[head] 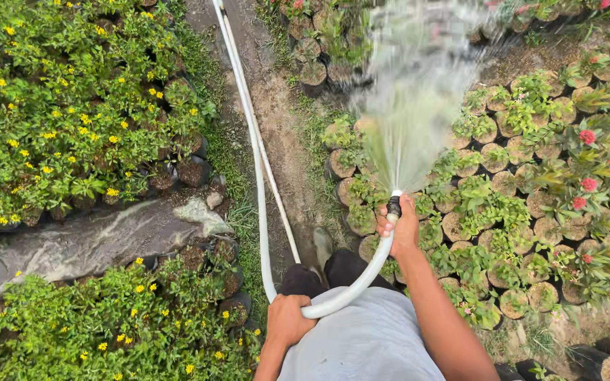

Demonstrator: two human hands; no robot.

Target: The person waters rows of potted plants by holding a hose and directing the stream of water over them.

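- I see the right hand (pixel 402 229) near the centre of the view, closed around the end of the white hose (pixel 361 279), thumb pressed at the dark nozzle (pixel 394 207).
- From the nozzle a fan of water spray (pixel 414 92) spreads toward 12 o'clock, blurring the pots beneath it.
- The left hand (pixel 288 319) sits at 7 o'clock of the right hand, fist wrapped round the same hose just beside the grey shirt (pixel 365 342).
- Between the two hands the hose curves in a loose arc across my dark trousers (pixel 323 275); beyond the left hand it runs up the dirt path (pixel 277 106) toward 11 o'clock, doubled as two parallel white lines.
- At 3 o'clock of the right hand stand close-packed black nursery pots (pixel 524 233), some bearing red flowers (pixel 587 137); their foliage touches my forearm's edge.
- At 9 to 10 o'clock, across the path, lies a dense bed of yellow-flowered plants (pixel 58 106).
- A strip of grey plastic sheet (pixel 93 240) lies at 9 o'clock, separating that bed from a second yellow-flowered patch (pixel 107 324) at 8 o'clock.
- A further cluster of pots (pixel 315 49) stands at 12 o'clock, partly veiled by the spray.
- One shoe tip (pixel 323 247) shows on the path, just left of the hose arc.
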